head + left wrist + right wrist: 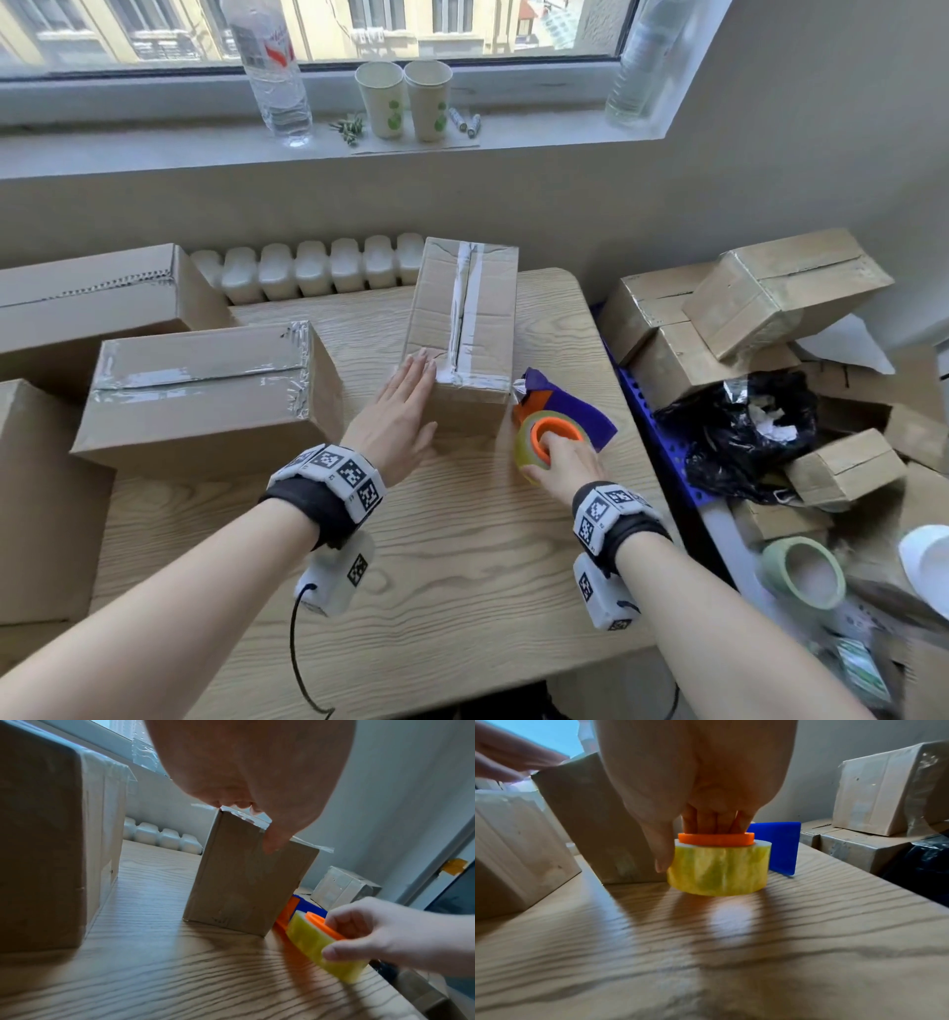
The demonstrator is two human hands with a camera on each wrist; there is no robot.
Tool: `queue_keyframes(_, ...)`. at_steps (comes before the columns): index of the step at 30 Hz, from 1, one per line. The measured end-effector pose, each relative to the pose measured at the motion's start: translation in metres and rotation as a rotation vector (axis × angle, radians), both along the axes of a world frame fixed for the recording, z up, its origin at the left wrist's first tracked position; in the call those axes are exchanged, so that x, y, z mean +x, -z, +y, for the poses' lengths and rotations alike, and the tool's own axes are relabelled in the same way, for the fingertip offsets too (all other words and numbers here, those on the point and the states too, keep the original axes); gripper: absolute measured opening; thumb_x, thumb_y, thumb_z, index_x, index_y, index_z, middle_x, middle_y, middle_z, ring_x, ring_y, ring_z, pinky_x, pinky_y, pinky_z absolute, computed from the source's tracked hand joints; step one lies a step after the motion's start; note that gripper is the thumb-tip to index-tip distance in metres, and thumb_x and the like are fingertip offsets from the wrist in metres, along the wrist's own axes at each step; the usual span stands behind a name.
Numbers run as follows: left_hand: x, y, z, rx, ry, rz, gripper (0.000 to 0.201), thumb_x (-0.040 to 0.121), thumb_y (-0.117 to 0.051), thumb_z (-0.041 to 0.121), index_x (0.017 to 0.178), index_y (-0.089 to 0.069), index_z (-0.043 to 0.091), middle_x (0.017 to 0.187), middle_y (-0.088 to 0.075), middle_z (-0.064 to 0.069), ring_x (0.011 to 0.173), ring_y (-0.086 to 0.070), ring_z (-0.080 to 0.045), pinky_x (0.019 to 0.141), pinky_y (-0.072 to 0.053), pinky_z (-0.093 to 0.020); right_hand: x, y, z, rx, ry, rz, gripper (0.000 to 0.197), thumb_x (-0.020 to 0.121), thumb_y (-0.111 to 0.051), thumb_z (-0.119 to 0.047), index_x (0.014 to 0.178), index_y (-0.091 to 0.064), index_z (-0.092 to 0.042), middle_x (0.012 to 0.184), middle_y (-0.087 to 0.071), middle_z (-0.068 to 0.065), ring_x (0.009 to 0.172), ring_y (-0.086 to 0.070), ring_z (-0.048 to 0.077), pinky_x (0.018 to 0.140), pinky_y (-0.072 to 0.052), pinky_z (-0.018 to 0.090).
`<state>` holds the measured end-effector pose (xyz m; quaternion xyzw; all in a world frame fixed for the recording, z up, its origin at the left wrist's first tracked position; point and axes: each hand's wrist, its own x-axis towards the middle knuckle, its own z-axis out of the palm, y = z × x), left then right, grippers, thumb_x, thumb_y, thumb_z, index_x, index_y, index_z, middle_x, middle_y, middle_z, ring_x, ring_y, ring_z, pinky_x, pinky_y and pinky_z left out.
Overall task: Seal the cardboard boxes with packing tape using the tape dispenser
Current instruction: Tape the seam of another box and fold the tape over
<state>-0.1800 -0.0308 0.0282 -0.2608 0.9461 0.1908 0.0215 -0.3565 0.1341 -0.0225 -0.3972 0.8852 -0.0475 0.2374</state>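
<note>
You work at a wooden table with a pale grain. On it, near the middle, a tall cardboard box stands with a strip of tape along its top seam. To its left lies a wider box, also taped. Just right of the tall box, the tape dispenser, a yellowish roll on an orange core with a blue blade guard, sits on the table near the right edge, under your right hand.

Window: daylit, facing yellow buildings.
Sill: white.
Radiator: white, below.
Table: pale woodgrain.
Walls: grey.
</note>
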Motion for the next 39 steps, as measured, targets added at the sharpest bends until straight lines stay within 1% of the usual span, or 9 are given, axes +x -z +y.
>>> queue_keyframes(5,0.003,-0.003,0.000,0.099,-0.075,0.066,0.072,0.097,-0.044,0.021,0.150,0.004,0.011,0.157,0.012,-0.001,0.143,0.012,-0.010,0.115,0.004,-0.021,0.013,0.011,0.001,0.144,-0.035,0.065,0.024,0.091,-0.055,-0.033,0.110,-0.057,-0.018,0.112,-0.066,0.010,0.118,-0.047,0.032,0.099,-0.034,0.034)
queue_keyframes(10,0.010,0.000,0.001,0.120,-0.088,0.083,0.072,0.097,-0.044,0.021,0.150,0.003,0.012,0.157,0.012,0.000,0.143,0.012,-0.008,0.116,0.003,-0.021,0.018,0.009,0.003,0.147,-0.016,0.044,0.031,0.094,-0.049,-0.039,0.110,-0.059,-0.014,0.111,-0.066,0.013,0.110,-0.054,0.033,0.094,-0.038,0.034)
queue_keyframes(12,0.013,0.001,0.002,0.135,-0.105,0.092,0.070,0.097,-0.043,0.023,0.150,0.002,0.013,0.157,0.011,0.001,0.143,0.011,-0.007,0.115,0.003,-0.020,0.017,0.000,0.001,0.024,0.036,0.078,0.033,0.094,-0.048,-0.038,0.113,-0.057,-0.012,0.113,-0.065,0.013,0.108,-0.055,0.034,0.093,-0.039,0.036)
queue_keyframes(15,0.015,0.001,0.003,0.172,-0.146,0.125,0.069,0.098,-0.042,0.026,0.150,0.002,0.015,0.157,0.010,0.003,0.142,0.011,-0.005,0.115,0.002,-0.020,0.015,-0.018,-0.001,-0.391,0.140,0.104,0.033,0.094,-0.052,-0.025,0.123,-0.055,-0.008,0.119,-0.061,0.011,0.112,-0.053,0.032,0.094,-0.036,0.036)
queue_keyframes(19,0.016,0.002,0.006,0.242,-0.195,0.177,0.069,0.098,-0.042,0.026,0.150,0.003,0.017,0.156,0.011,0.005,0.142,0.012,-0.003,0.114,0.002,-0.020,0.019,-0.037,-0.008,-0.700,0.065,0.161,0.050,0.091,-0.049,-0.021,0.139,-0.043,-0.006,0.138,-0.051,0.009,0.127,-0.046,0.023,0.106,-0.033,0.033)
queue_keyframes(25,0.013,0.009,0.011,0.358,-0.284,0.232,0.070,0.098,-0.043,0.023,0.150,0.005,0.013,0.156,0.013,0.004,0.141,0.013,-0.002,0.110,0.006,-0.015,0.030,-0.034,-0.017,-0.508,-0.059,-0.063,0.065,0.096,-0.045,-0.026,0.152,-0.015,-0.014,0.159,-0.012,-0.004,0.145,-0.008,0.004,0.119,-0.010,0.026)
queue_keyframes(31,0.010,0.017,0.019,0.422,-0.347,0.312,0.070,0.095,-0.044,0.004,0.149,-0.001,0.010,0.158,0.002,-0.002,0.144,0.001,-0.008,0.106,0.004,-0.007,0.037,-0.026,-0.017,-0.390,-0.053,-0.126,0.069,0.097,-0.045,-0.023,0.152,-0.004,-0.010,0.160,-0.005,0.001,0.146,-0.005,0.009,0.117,-0.003,0.023)
queue_keyframes(35,0.011,0.019,0.019,0.405,-0.371,0.346,0.066,0.094,-0.045,0.002,0.149,-0.010,0.010,0.157,-0.010,-0.002,0.144,-0.008,-0.010,0.107,-0.001,-0.007,0.031,-0.025,-0.017,-0.408,-0.042,-0.259,0.071,0.090,-0.046,-0.007,0.152,-0.012,-0.011,0.158,-0.016,0.003,0.145,-0.016,0.012,0.116,-0.012,0.022)
queue_keyframes(39,0.009,0.013,0.007,0.262,-0.369,0.476,0.039,0.096,-0.047,0.009,0.135,-0.048,0.011,0.135,-0.050,-0.007,0.124,-0.047,-0.021,0.105,-0.030,-0.021,0.007,-0.033,-0.019,-0.656,0.087,-0.090,0.040,0.094,-0.047,-0.009,0.133,-0.054,-0.013,0.129,-0.060,0.007,0.119,-0.054,0.022,0.098,-0.042,0.029)
